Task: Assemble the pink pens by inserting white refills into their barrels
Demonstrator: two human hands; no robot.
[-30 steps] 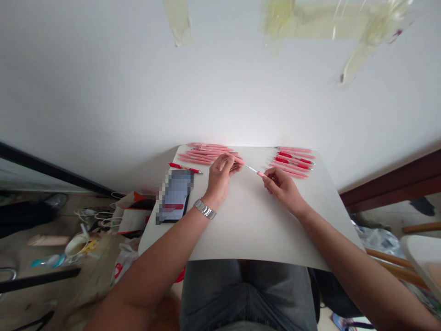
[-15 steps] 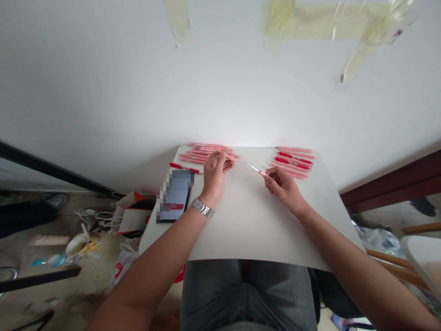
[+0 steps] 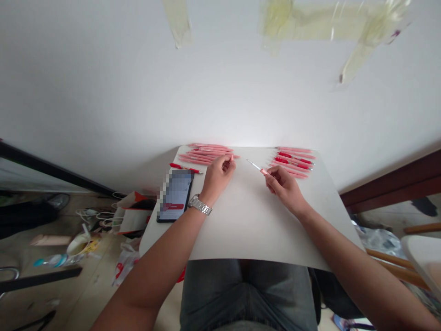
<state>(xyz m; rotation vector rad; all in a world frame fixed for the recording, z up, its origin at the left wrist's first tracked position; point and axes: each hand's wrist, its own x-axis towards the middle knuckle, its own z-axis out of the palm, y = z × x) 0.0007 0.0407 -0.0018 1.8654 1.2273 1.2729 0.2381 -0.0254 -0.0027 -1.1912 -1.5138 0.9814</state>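
Observation:
My right hand point(image 3: 283, 185) is closed around the pink rear part of a pen point(image 3: 263, 172). A thin refill point(image 3: 254, 164) sticks out of that part towards the upper left. My left hand point(image 3: 217, 175), wearing a metal watch, pinches a pink pen barrel point(image 3: 232, 158); only its end shows above the fingers. The two held parts are apart, with a gap between the refill tip and the barrel. Behind my left hand lies a pile of pink pens point(image 3: 210, 149). Beyond my right hand is a row of pink and red pens point(image 3: 296, 161).
A phone point(image 3: 174, 197) lies at the left of the white table point(image 3: 241, 230), with a red pen point(image 3: 186, 168) just above it. The table meets the wall point(image 3: 220, 92). Bags, cables and a bottle point(image 3: 51, 261) are on the floor at left.
My left hand has turned and dropped slightly, so the barrel that pointed right across the fingers now shows only its end. My right hand and its refill have barely moved.

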